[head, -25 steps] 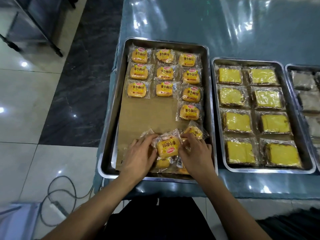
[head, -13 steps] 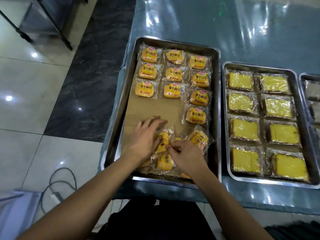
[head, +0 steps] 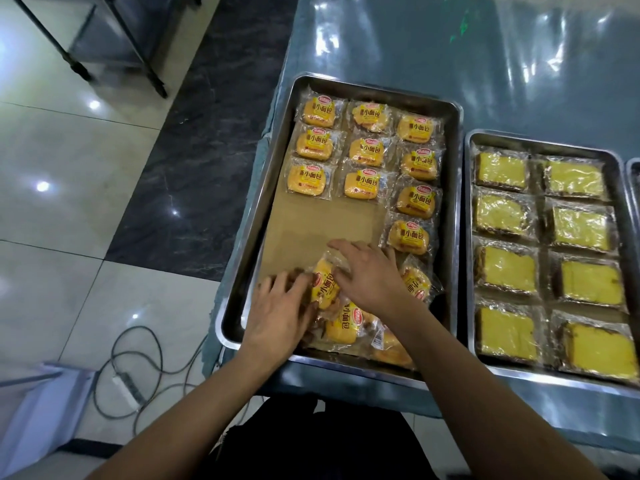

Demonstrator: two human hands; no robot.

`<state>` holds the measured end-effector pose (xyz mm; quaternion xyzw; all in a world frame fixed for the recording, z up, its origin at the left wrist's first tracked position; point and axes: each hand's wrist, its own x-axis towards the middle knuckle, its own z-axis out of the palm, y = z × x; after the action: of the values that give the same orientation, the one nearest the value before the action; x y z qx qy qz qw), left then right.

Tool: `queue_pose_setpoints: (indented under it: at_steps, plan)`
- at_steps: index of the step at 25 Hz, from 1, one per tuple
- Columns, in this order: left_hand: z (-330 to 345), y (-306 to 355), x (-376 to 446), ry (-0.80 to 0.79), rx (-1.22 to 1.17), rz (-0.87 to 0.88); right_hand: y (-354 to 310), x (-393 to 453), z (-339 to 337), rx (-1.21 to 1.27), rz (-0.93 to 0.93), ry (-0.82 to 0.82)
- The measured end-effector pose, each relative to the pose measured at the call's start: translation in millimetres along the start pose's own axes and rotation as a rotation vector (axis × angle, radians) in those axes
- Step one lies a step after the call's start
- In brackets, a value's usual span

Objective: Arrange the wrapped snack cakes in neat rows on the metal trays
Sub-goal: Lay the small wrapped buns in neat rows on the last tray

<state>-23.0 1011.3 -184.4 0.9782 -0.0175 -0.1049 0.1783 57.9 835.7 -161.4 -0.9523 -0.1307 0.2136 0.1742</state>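
Observation:
The left metal tray (head: 381, 87) is lined with brown paper. Yellow wrapped snack cakes (head: 363, 150) lie in three columns at its far end, the right column longer. A loose pile of cakes (head: 348, 325) sits at the near end, with one more cake (head: 415, 284) to its right. My left hand (head: 280, 311) pinches the left edge of a wrapped cake (head: 323, 285) that stands tilted on the pile. My right hand (head: 372, 275) lies over that cake's top and right side with its fingers stretched out.
A second metal tray (head: 540, 140) to the right holds yellow film-wrapped cake squares (head: 505, 266) in two columns. A third tray (head: 635, 168) shows at the right edge. All stand on a glossy blue table (head: 485, 46). A cable and power strip (head: 128, 386) lie on the floor.
The cake between my hands has turned from flat to tilted on edge and shifted left. My right hand has slid up over it, and my left hand has dropped to its left edge.

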Motion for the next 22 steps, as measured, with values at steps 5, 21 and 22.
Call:
queue_pose_setpoints:
  at_steps: [5,21,22]
  plan:
    - [-6.4,-9.9,-3.5,0.030,-0.149,-0.151,10.3,-10.6,20.2,0.208,0.078,0.163]
    - [4.4,7.8,74.5,-0.169,0.082,0.043,27.2,5.5,28.3,-0.113,0.071,0.300]
    - [5.7,7.5,73.7,-0.198,0.081,0.028,25.9,6.9,31.4,-0.135,0.078,0.271]
